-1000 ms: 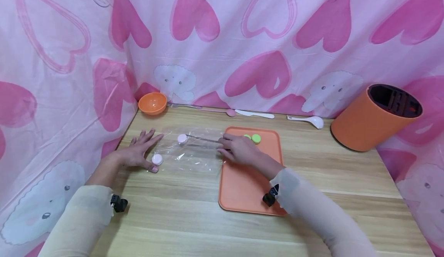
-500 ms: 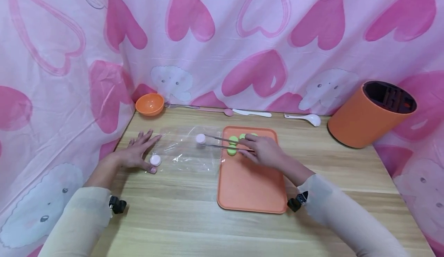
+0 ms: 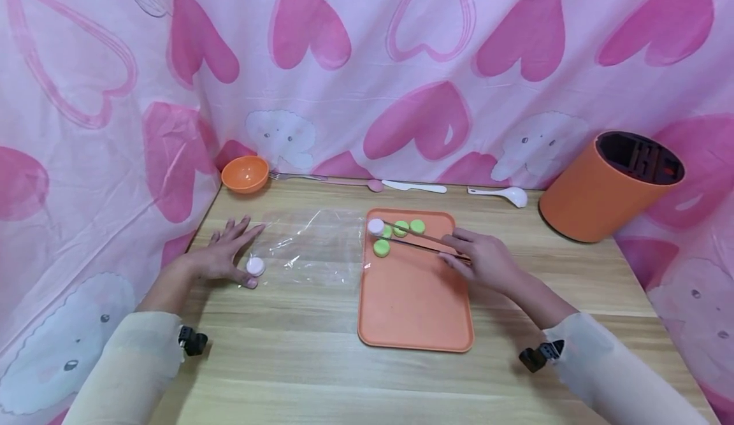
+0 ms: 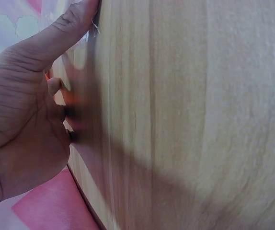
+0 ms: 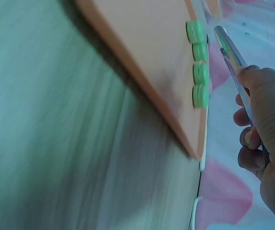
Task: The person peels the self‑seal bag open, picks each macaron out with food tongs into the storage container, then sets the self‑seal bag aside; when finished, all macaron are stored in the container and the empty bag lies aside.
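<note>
My right hand [image 3: 478, 259] grips a pair of slim metal tongs [image 3: 427, 230], which pinch a pale pink macaron [image 3: 375, 226] over the upper left corner of the orange tray [image 3: 415, 310]. Several green macarons [image 3: 381, 248] lie on the tray beneath and beside the tongs. In the right wrist view the fingers curl round the tongs [image 5: 233, 52], and green macarons [image 5: 200, 74] stand in a row. My left hand [image 3: 220, 253] rests with spread fingers at the left end of a clear plastic bag [image 3: 312, 246]. Another pale pink macaron [image 3: 255, 266] lies by its thumb.
Along the back of the wooden table [image 3: 287, 355] are an orange bowl [image 3: 245, 174], a fork [image 3: 295, 176], a pink spoon [image 3: 367, 185], a white knife [image 3: 414, 187] and a white ladle [image 3: 507, 195]. An orange knife block [image 3: 596, 195] stands at back right, before the heart-patterned curtain [image 3: 309, 23].
My right hand has moved right, carrying the pale pink macaron in the tongs from over the plastic bag to over the tray. The left hand has stayed in place.
</note>
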### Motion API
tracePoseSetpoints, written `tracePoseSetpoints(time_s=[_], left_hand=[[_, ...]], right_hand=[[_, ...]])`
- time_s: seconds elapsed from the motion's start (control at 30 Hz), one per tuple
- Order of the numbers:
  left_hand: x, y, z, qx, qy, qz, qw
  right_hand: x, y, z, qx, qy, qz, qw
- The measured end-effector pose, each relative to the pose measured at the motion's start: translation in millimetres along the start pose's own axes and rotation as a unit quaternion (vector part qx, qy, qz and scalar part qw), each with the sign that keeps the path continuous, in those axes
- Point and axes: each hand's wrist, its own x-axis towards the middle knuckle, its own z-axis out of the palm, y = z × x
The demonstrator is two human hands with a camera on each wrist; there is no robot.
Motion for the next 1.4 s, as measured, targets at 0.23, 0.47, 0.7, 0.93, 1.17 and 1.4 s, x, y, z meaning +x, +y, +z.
tracePoseSetpoints(time_s=[0.23,0.47,0.7,0.93,1.17,1.4], left_hand=[[0.5,0.1,-0.1,-0.004,-0.005,-0.010,0.9999],[0.7,2.3,-1.4,0.003,-0.005,-0.012,0.9999],[-0.8,4.2,-2.2,-0.001,-0.006,-0.010,0.9999],[-0.2,3.0,-1.1,-0.003,-0.004,0.000,1.0000],[-1.4,3.1,-1.4,-0.005,-0.004,0.004,1.0000],[-1.1,2.4,-1.8,-0.002,-0.005,0.001,1.0000]], right_hand=[[-27,12,-8,0.012,0.011,-0.006,1.000],[-46,19,-7,0.023,0.018,-0.001,1.000],[-57,20,-1,0.026,-0.011,0.016,0.999],[-63,19,6,0.027,-0.038,0.029,0.998],[-64,20,8,0.023,-0.045,0.039,0.998],[-65,19,3,0.026,-0.051,0.047,0.997]])
